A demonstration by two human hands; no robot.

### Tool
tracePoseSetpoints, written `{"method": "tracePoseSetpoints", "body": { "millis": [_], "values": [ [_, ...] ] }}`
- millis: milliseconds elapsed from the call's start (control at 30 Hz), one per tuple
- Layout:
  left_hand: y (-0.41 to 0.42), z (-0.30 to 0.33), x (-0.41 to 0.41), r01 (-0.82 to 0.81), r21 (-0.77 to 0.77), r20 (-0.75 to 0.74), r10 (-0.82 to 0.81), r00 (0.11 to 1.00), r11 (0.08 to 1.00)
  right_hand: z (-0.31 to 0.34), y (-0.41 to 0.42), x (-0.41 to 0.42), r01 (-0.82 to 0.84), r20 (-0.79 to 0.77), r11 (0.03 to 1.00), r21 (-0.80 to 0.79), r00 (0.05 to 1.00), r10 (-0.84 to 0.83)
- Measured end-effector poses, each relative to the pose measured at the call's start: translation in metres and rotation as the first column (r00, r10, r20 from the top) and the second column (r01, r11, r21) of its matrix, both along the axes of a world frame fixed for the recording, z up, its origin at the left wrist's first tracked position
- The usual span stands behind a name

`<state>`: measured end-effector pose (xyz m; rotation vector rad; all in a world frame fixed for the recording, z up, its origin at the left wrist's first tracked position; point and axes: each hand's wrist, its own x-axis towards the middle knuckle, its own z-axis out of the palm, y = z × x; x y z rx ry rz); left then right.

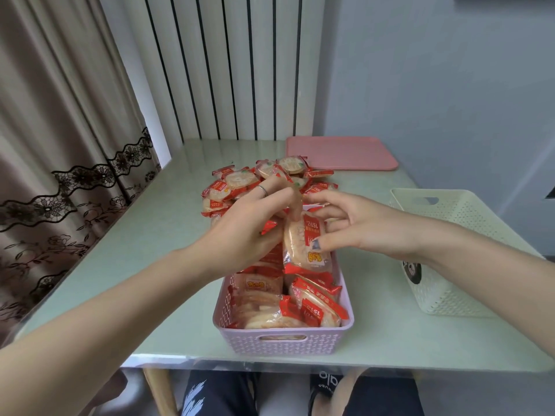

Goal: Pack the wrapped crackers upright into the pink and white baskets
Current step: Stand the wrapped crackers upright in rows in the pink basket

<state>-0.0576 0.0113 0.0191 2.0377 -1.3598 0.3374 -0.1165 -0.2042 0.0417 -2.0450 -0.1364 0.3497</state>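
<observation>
A pink basket (283,340) stands at the table's near edge, packed with red-and-clear wrapped crackers standing in two rows. One wrapped cracker (303,238) is held upright over the basket's far end. My left hand (252,223) pinches its top edge with curled fingers, a ring on one finger. My right hand (351,226) holds it from the right, thumb pressed on its front. Behind the basket lies a loose pile of wrapped crackers (240,181). A white basket (450,235) sits to the right; its inside is mostly out of sight.
A pink lid or tray (339,153) lies flat at the table's back right. The pale green table (150,235) has bare surface on the left. A curtain hangs at the left, and a ribbed wall panel stands behind the table.
</observation>
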Motion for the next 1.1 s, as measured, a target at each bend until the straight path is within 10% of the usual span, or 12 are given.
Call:
{"method": "tracePoseSetpoints", "body": {
  "millis": [133,333,433,867,1100],
  "values": [
    [0.002,0.001,0.003,-0.035,0.021,-0.017,0.035,0.999,0.999,0.002,0.002,0.002,0.097,0.134,0.994,-0.042,0.987,-0.091],
    [0.002,-0.002,0.001,-0.174,-0.041,-0.708,0.094,0.700,0.984,0.004,-0.004,0.004,0.216,0.139,0.953,0.211,0.959,-0.247],
    [0.000,-0.005,0.005,-0.266,0.013,-0.665,0.207,0.717,0.964,0.000,-0.006,0.003,0.261,0.054,0.898,0.354,0.953,-0.299],
    [-0.016,0.000,0.001,-0.072,0.049,-0.404,0.085,0.911,0.996,-0.001,0.006,-0.007,0.138,0.495,0.934,-0.329,0.868,0.046],
    [-0.002,-0.009,-0.007,-0.191,0.255,-0.120,0.227,0.966,0.948,-0.005,0.003,-0.007,0.188,0.506,0.932,-0.311,0.863,-0.006]
  ]
}}
